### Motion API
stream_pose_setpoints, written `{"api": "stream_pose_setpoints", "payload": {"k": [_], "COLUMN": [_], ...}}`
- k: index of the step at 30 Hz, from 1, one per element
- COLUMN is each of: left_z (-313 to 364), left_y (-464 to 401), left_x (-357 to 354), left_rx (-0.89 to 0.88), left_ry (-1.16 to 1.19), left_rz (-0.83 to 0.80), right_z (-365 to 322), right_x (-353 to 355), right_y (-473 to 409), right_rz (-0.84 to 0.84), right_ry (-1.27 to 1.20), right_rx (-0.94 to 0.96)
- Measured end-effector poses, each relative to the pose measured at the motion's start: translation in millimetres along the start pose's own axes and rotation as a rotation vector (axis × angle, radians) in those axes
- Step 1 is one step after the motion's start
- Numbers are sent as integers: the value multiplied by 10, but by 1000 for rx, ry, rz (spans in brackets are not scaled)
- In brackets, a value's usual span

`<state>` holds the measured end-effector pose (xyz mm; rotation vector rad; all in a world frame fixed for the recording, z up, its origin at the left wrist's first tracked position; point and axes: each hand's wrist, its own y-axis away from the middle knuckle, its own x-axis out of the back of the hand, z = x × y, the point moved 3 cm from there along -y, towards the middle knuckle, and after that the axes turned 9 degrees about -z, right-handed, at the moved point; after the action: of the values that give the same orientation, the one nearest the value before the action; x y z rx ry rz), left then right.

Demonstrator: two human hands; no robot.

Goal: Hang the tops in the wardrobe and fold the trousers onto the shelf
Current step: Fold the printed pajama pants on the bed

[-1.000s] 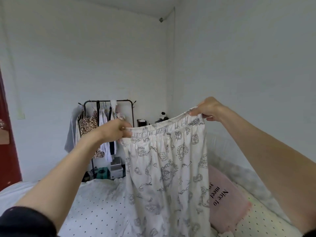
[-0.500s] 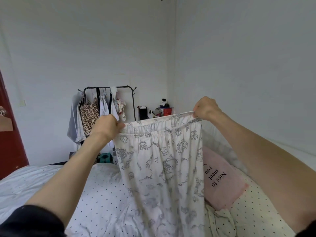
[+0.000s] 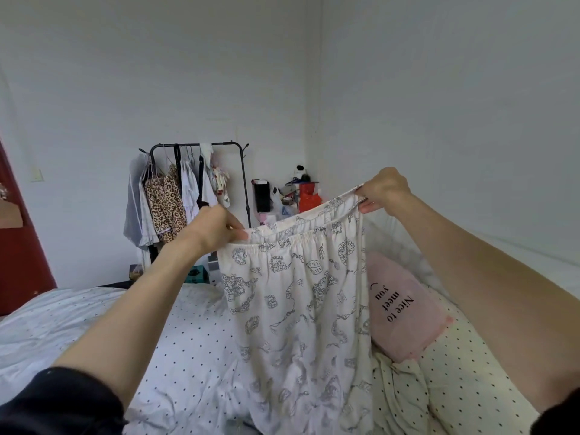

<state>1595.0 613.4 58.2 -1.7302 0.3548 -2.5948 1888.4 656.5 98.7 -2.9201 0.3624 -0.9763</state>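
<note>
Lower now sits whole view; rack and far clutter show fuller than half second back. One clothes rack, several tops hung. My left hand pinches waistband corner; one pair of trousers hangs over bed; right hand curled on other corner. One pink pillow.

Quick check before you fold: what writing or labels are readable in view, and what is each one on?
"Nice to meet you", with a small curved mark after it: black letters on the pink pillow, running sideways.
Printed trousers: drawn motifs only, any lettering in them too small to read.
Boxes under the clothes rack and items on the corner table: too small and blurred to read.
</note>
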Motion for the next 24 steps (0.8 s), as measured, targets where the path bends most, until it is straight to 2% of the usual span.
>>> {"api": "stream_pose_setpoints", "payload": {"k": [3, 8, 13, 17, 20, 22, 24], "left_z": [-53, -182, -283, -298, -293, -271, -248], "left_y": [4, 26, 50, 77, 85, 98, 99], "left_x": [-90, -99, -6, 13, -13, -19, -24], "left_rx": [-13, 56, 136, 79, 82, 109, 79], "left_ry": [-22, 97, 280, 362, 622, 752, 816], "left_rz": [-16, 200, 319, 272, 249, 145, -31], "right_z": [13, 83, 90, 111, 146, 198, 243], "right_x": [-5, -25, -60, -75, -109, -154, -165], "right_y": [-4, -10, 49, 45, 50, 52, 42], "right_rz": [-12, 2, 18, 23, 13, -9, 0], "right_ry": [-48, -16, 57, 91, -79, -244, -358], "right_rx": [-5, 22, 86, 72, 11, -52, -79]}}
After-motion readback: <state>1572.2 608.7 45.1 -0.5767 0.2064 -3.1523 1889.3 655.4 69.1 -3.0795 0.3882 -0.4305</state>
